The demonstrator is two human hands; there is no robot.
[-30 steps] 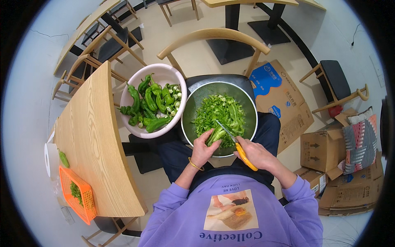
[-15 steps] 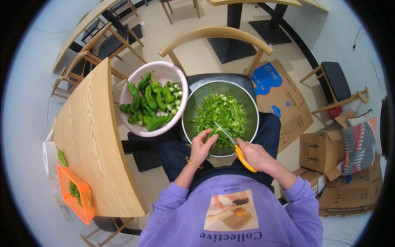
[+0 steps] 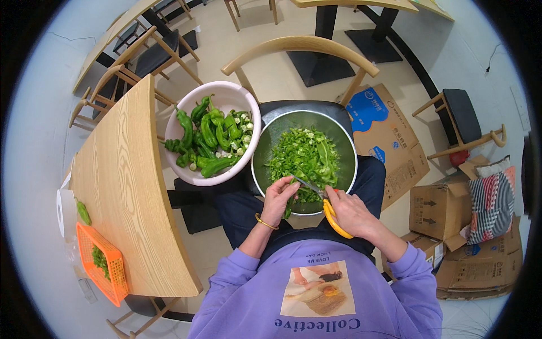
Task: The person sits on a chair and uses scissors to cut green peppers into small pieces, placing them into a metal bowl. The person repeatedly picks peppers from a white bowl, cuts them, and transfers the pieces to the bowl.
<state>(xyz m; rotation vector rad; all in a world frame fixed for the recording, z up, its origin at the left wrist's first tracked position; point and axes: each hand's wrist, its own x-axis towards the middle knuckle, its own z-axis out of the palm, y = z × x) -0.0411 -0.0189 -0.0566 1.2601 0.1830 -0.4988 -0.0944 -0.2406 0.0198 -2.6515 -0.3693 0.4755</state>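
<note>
My right hand (image 3: 350, 212) grips yellow-handled scissors (image 3: 337, 221), their blades pointing up and left over the near part of a large metal bowl (image 3: 261, 141). Pinched in my left hand (image 3: 278, 199) is a green pepper (image 3: 288, 209), partly hidden by the fingers, with the blade tips close beside it. Chopped green pepper (image 3: 299, 150) covers the bowl's bottom, and a longer pepper piece (image 3: 324, 153) lies on top. To the left, a pale pink basin (image 3: 226, 90) holds several whole green peppers (image 3: 208, 131) and cut-off stem ends (image 3: 244, 133).
The bowl stands on a dark-seated wooden chair (image 3: 302, 42). At left, a wooden table (image 3: 121, 198) carries an orange basket (image 3: 117, 271) with greens, a single pepper (image 3: 83, 212) and a white roll (image 3: 65, 214). Flattened cardboard (image 3: 401, 152) and boxes (image 3: 437, 209) lie at right.
The scissor blades have closed and swung slightly toward my left hand. The pepper in my left hand now sits lower, its end hanging below the fingers.
</note>
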